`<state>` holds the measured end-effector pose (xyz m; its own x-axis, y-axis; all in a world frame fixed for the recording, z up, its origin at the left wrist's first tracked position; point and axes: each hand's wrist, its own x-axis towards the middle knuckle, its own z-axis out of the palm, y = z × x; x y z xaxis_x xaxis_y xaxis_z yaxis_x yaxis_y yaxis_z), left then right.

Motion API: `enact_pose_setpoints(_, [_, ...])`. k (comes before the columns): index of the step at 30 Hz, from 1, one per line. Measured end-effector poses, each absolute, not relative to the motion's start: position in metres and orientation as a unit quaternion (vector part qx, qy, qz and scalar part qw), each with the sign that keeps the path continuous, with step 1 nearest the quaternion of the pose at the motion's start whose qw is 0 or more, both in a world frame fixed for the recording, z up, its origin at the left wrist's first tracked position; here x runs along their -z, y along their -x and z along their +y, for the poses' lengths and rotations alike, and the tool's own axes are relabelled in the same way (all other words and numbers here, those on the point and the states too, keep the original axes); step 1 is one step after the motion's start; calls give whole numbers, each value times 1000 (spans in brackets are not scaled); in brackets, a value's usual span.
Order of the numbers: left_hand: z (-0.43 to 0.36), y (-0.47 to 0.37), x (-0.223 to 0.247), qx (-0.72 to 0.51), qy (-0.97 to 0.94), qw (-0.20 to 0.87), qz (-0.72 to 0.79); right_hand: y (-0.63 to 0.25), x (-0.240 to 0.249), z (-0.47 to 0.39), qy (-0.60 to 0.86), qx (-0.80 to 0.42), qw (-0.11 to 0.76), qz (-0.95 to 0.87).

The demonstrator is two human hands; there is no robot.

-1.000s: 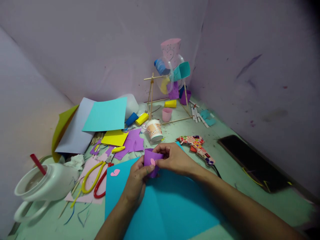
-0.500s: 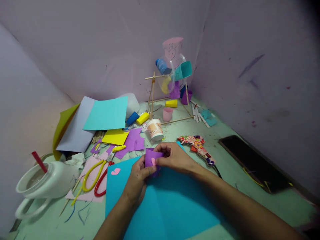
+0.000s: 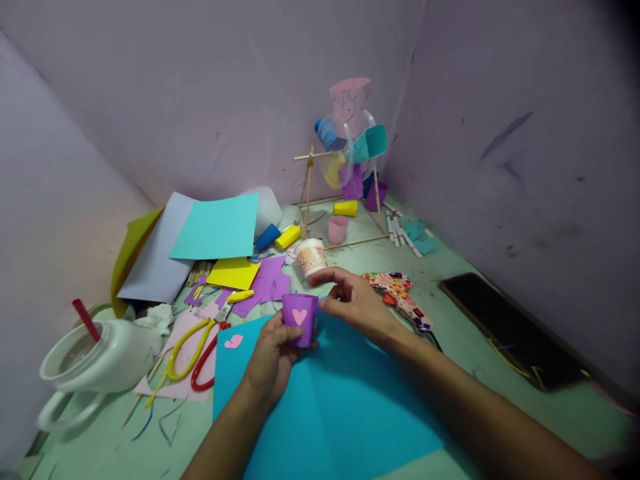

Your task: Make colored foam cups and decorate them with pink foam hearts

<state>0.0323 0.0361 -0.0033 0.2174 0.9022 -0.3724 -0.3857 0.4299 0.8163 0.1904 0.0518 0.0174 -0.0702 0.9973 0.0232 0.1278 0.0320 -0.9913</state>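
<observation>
A small purple cup is held upright in my left hand, fingers wrapped round its lower part. On the cup's front is a pink paper heart. My right hand is just right of the cup, thumb and forefinger apart and nothing between them. Beneath both hands lies a large blue sheet, with pink heart cut-outs near its left corner. A patterned paper cup stands behind my right hand's fingertips.
A stick frame bears a wheel with coloured cups at the back. Scissors, a white mug and coloured paper are on the left. A patterned glue gun and a dark phone lie on the right.
My right hand has let go of the pink heart and moved right, its fingers now apart. The purple cup has turned, so the heart on its front shows whole.
</observation>
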Motion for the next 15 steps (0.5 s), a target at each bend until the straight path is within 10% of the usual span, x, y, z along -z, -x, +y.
enact_pose_setpoints(15, [39,-20,-3,-367,-271,806,377,-192,-13,54,422,-513,452,-595])
